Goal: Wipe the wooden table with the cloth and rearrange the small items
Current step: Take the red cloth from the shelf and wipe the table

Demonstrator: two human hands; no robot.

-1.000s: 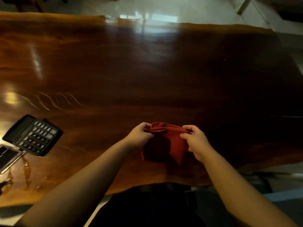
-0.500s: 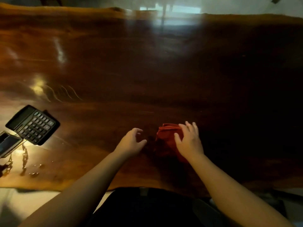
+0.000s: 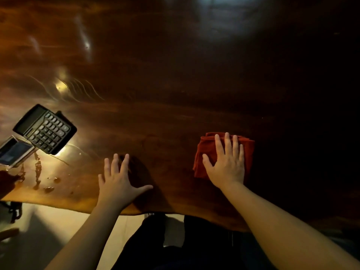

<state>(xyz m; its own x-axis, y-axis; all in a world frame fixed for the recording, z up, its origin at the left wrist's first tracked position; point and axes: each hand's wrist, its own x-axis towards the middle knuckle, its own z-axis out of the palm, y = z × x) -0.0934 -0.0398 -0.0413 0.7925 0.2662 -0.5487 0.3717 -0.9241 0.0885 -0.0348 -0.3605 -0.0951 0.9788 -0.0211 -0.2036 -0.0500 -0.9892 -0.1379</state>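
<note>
Head view: our right hand [image 3: 226, 164] lies flat and wide on the red cloth [image 3: 202, 152], lower right; our left hand [image 3: 116, 184] spreads wide on the table [image 3: 175, 84].

One head-worn wide-angle view looks steeply down, close over the wooden table's [image 3: 175, 84] near edge

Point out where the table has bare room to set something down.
Bare: the whole stretch of table beyond both hands, and the gap between the left hand and the cloth under the right hand. Crowded: near left corner, with the calculator, a clear case and wet drops.
</note>
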